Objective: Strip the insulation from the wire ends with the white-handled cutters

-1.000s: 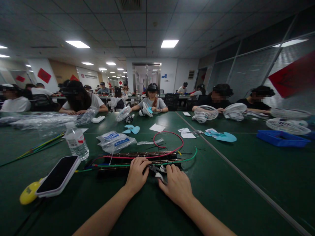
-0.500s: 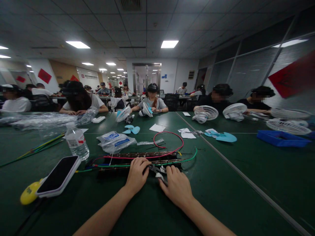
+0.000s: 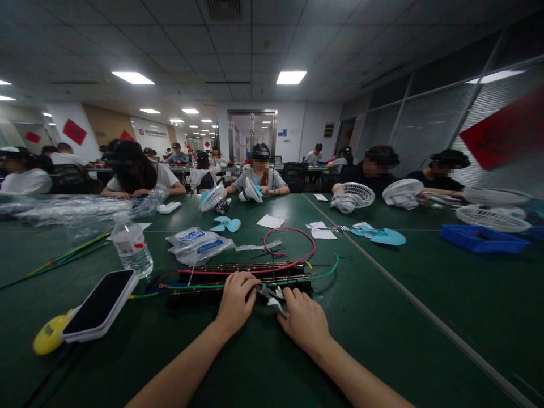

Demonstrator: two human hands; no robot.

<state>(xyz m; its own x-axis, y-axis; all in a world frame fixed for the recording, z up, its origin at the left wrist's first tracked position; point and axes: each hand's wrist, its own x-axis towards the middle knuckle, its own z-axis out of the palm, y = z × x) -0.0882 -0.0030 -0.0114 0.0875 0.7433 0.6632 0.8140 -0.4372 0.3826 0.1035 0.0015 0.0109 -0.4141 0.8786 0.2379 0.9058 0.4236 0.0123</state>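
My right hand (image 3: 306, 318) is closed around the handles of a pair of pliers (image 3: 267, 291), whose grey jaws point left toward my other hand. White handle parts show beside my right thumb. My left hand (image 3: 237, 297) lies over the front of a long black strip assembly (image 3: 193, 296) with copper-coloured rails, its fingers curled down by the plier jaws. What those fingertips pinch is hidden. A green wire (image 3: 327, 274) runs along the assembly under my left fingers. Behind it a red wire (image 3: 313, 249) rises in a loop and comes back along the rails.
On the left are a phone (image 3: 100, 306), a yellow round object (image 3: 50, 335) and a water bottle (image 3: 132, 246). Plastic bags (image 3: 199, 245), blue fan blades (image 3: 226, 224) and a blue tray (image 3: 483, 238) lie farther off. Several people sit across the table with white fan parts (image 3: 357, 195).
The right hand has shifted very slightly left, with the pliers still in it. My left hand stays in place on the assembly. The whole view has moved slightly.
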